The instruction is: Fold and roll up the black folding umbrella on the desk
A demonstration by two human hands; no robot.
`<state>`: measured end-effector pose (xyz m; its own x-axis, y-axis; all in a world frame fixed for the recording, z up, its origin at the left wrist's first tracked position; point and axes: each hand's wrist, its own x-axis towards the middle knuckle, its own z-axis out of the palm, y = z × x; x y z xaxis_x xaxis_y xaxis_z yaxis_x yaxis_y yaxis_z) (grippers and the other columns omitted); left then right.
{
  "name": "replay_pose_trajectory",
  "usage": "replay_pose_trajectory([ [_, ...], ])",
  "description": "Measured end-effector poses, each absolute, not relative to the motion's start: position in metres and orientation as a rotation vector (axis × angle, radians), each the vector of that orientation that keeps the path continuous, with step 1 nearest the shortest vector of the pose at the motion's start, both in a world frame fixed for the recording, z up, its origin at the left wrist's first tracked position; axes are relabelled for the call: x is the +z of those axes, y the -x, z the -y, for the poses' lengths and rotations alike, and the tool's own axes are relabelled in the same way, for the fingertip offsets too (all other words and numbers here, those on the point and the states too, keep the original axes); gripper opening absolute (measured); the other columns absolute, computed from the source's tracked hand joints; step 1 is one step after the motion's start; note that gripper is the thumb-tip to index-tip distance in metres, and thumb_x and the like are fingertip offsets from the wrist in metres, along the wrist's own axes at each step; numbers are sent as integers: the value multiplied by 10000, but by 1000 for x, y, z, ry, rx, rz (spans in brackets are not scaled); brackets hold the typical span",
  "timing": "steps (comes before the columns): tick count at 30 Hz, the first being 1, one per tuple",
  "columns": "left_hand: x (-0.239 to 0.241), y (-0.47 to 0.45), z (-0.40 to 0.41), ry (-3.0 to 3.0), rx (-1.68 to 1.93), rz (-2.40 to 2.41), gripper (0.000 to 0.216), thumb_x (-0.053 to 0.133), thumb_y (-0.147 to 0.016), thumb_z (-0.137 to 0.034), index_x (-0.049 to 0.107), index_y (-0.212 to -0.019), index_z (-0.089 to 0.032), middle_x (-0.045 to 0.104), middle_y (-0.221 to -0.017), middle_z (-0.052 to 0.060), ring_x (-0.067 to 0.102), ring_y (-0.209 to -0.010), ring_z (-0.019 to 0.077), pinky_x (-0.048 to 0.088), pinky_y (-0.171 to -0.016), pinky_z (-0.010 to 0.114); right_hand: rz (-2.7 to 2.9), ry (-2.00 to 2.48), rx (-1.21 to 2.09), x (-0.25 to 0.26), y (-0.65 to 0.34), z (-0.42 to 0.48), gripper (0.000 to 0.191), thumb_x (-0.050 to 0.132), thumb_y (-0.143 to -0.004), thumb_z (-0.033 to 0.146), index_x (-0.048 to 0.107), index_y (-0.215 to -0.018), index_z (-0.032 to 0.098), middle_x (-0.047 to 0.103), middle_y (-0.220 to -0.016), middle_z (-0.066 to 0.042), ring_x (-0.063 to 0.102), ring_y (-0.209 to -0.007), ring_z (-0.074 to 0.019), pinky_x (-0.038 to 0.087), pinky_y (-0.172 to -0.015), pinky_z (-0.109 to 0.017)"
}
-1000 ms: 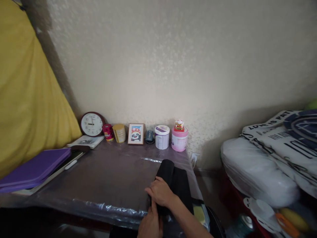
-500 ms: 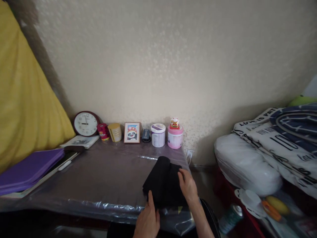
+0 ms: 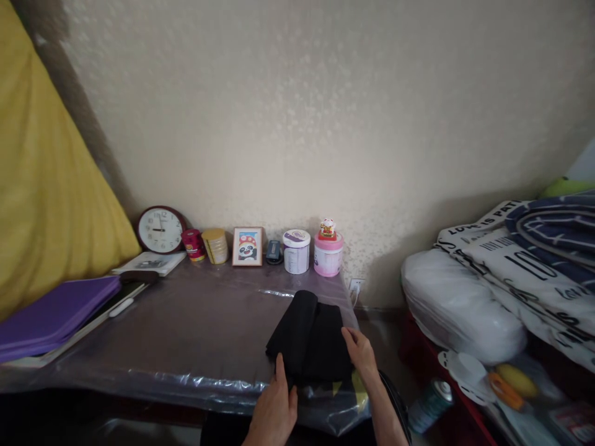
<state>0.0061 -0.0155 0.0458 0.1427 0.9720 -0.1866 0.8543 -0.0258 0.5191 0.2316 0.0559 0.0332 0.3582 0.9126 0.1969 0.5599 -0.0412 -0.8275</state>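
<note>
A folded black cloth [image 3: 309, 341] lies on the right front part of the table, a thick fold running along its left half. My left hand [image 3: 276, 402] rests at its near left edge. The index finger stretches out against the fabric and the thumb stands apart from it. At the right edge of the cloth, my right hand [image 3: 360, 353] has its thumb and forefinger pinched together on the border. Its other fingers curl below and are partly hidden.
Along the wall stand a clock [image 3: 162, 230], a picture frame [image 3: 248, 247], a purple-white tub [image 3: 296, 253] and a pink tub [image 3: 328, 255] with a figurine on top. Purple sheets [image 3: 56, 316] lie at left. A spray can [image 3: 432, 406] and bedding [image 3: 520, 260] are at right.
My right hand has shifted slightly right and down, and its fingers have closed on the cloth's edge. The cloth's right half looks flatter and wider. My left hand has barely moved.
</note>
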Motion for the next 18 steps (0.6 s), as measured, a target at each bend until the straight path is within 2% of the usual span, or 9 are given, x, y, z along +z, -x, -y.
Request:
replay_pose_trajectory([
  [5, 42, -2, 12, -1882, 382, -1684, 622, 285, -851, -247, 16, -1364, -20, 559, -1158, 148, 555, -1004, 153, 357, -822, 203, 1252, 1675, 581, 35, -230, -66, 416, 410, -730, 498, 668, -767, 173, 676, -717, -59, 625, -740, -231, 467, -656, -306],
  [18, 42, -5, 13, -1916, 312, -1735, 628, 285, -853, -246, 8, -1366, -12, 561, -1151, 152, 571, -971, 162, 382, -796, 216, 1286, 1534, 521, 38, -222, -87, 386, 468, -683, 493, 673, -731, 169, 679, -723, -57, 610, -703, -217, 456, -660, -303],
])
